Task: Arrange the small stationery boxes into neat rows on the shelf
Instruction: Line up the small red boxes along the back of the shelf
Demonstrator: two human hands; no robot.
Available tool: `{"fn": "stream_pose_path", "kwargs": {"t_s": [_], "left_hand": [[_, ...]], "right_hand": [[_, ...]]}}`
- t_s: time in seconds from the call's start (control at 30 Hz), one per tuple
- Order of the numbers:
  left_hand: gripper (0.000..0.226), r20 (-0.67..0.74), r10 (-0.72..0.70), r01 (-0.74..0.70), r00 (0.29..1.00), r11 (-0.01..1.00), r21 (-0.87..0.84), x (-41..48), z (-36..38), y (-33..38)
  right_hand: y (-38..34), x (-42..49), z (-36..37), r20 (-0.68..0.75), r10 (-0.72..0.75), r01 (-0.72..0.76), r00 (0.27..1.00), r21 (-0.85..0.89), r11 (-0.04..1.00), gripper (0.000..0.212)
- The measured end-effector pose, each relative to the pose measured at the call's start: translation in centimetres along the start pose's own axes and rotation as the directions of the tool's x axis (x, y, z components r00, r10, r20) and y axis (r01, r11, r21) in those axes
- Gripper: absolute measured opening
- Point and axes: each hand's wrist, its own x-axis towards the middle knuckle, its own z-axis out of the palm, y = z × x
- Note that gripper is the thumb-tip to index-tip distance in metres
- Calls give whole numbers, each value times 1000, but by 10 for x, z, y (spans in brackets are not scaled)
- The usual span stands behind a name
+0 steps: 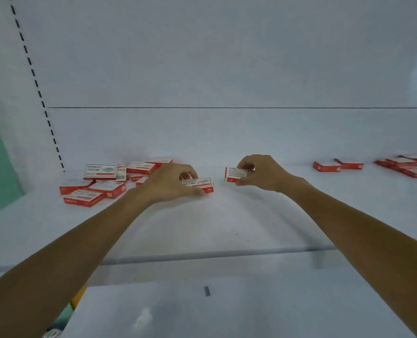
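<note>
1. Your left hand (171, 181) grips 1 red-and-white box (200, 184) by its long edges, mid-shelf (227, 220).
2. Your right hand (261, 173) pinches a second box (234, 174) just beside it, fingers above, thumb below.
3. The loose pile (100, 184) lies at the left; other boxes (402, 165) sit far right.
4. They look like light, stiff cardboard with slick faces, so hold the long edges and squeeze gently.

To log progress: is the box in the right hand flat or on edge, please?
On edge: the right hand pinches the box, broad face showing.
</note>
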Motion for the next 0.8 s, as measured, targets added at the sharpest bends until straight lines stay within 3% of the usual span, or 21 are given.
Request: {"fn": "stream_pose_path", "kwargs": {"t_s": [0.2,0.47,0.8], "left_hand": [[31,109,109,-92,988,985,-148,48,82,107],[33,200,291,-250,936,946,-206,103,185,262],[39,281,383,-319,880,915,-249,133,267,378]], "right_hand": [[106,-64,-84,-71,160,-166,985,-91,982,38],[241,-175,-185,-178,341,-371,923,-184,910,40],[337,-257,-258,-282,479,-542,831,-218,812,41]]}}
